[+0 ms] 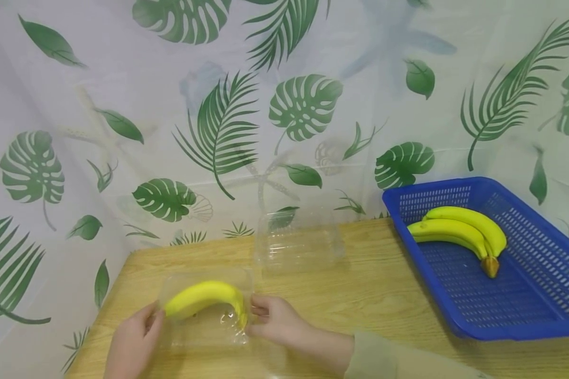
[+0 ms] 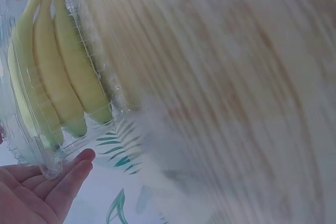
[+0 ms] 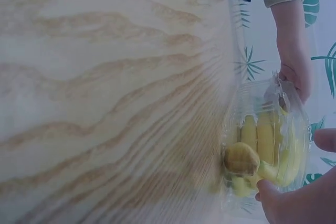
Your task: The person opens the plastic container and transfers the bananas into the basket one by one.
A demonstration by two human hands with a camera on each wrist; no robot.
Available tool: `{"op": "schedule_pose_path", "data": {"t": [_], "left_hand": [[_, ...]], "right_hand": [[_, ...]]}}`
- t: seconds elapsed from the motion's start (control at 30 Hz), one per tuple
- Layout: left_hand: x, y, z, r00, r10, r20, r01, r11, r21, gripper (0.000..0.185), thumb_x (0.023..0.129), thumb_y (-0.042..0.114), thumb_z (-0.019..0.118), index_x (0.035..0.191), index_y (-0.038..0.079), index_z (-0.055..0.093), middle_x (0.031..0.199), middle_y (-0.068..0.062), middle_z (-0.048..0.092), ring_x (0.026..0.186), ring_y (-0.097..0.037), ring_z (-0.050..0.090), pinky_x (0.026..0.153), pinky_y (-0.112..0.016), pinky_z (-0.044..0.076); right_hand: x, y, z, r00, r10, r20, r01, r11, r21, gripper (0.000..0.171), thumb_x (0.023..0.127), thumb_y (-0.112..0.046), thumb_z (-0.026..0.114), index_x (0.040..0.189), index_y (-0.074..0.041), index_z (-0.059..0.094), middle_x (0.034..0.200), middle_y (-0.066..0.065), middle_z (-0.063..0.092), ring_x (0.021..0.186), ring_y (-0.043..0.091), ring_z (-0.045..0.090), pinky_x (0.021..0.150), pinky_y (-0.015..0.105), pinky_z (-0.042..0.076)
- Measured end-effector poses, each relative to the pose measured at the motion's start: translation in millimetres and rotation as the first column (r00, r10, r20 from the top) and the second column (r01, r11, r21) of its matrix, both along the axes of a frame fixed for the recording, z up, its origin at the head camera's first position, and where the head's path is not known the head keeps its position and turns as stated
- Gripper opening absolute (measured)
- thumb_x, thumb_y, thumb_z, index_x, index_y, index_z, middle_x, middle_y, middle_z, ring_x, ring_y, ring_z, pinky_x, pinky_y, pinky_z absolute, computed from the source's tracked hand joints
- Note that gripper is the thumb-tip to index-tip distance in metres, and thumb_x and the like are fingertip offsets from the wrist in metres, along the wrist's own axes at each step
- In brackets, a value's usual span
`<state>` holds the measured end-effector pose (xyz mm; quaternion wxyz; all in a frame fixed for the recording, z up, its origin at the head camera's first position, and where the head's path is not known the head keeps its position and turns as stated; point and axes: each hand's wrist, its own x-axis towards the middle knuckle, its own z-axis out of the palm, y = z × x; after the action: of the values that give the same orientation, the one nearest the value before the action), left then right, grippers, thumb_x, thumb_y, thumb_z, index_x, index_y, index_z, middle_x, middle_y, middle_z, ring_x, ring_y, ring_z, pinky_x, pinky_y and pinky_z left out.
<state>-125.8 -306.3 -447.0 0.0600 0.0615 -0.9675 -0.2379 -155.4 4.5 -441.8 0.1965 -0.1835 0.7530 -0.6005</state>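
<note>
My left hand (image 1: 135, 339) pinches the left end of a clear box (image 1: 206, 337), and my right hand (image 1: 280, 321) grips its right end. The bananas (image 1: 208, 291) lie inside it, on the table (image 1: 355, 300) between my hands. More clear plastic (image 1: 298, 250) stands behind. Off to my right, a blue basket (image 1: 521, 331) holds another bunch (image 1: 455, 231).

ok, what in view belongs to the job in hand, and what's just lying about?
Job in hand:
- clear container, gripped at both ends
- bananas inside it
- left hand, right hand

Untouched, could be related:
- second clear container, behind
- blue basket
- bananas in the basket

Just setting:
- wooden table
- leaf-print backdrop
</note>
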Motion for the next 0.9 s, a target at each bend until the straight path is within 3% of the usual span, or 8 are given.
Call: {"op": "schedule_pose_path", "data": {"t": [0.33, 0.6, 0.9], "left_hand": [[0.6, 8, 1.6, 1.000, -0.004, -0.005, 0.004, 1.000, 0.006, 0.050, 0.110, 0.028, 0.053, 0.137, -0.014, 0.061, 0.118, -0.031, 0.076, 0.109, -0.045, 0.075, 0.094, -0.057, 0.064], [2.5, 16, 1.9, 1.000, -0.002, 0.018, 0.002, 1.000, 0.009, 0.052, 0.110, 0.030, 0.053, 0.140, -0.012, 0.060, 0.123, -0.029, 0.075, 0.113, -0.044, 0.074, 0.102, -0.059, 0.060], [3.8, 24, 2.4, 0.999, -0.018, 0.049, 0.016, 0.999, 0.050, 0.055, 0.110, 0.032, 0.055, 0.142, -0.012, 0.057, 0.123, -0.027, 0.076, 0.111, -0.040, 0.076, 0.100, -0.056, 0.062]], "right_hand": [[5.1, 5, 0.2, 0.998, -0.038, 0.044, 0.039, 0.999, -0.027, 0.070, 0.092, -0.002, 0.074, 0.150, 0.021, 0.041, 0.157, 0.039, 0.044, 0.140, 0.054, 0.054, 0.114, 0.059, 0.052], [11.1, 14, 1.3, 0.998, -0.056, 0.000, 0.056, 0.998, -0.029, 0.070, 0.091, -0.002, 0.074, 0.147, 0.023, 0.041, 0.153, 0.042, 0.045, 0.136, 0.057, 0.056, 0.112, 0.059, 0.053], [14.6, 24, -3.8, 0.997, -0.070, -0.020, 0.069, 0.997, -0.045, 0.070, 0.091, -0.002, 0.073, 0.147, 0.024, 0.040, 0.152, 0.043, 0.045, 0.135, 0.057, 0.056, 0.111, 0.058, 0.054]]}}
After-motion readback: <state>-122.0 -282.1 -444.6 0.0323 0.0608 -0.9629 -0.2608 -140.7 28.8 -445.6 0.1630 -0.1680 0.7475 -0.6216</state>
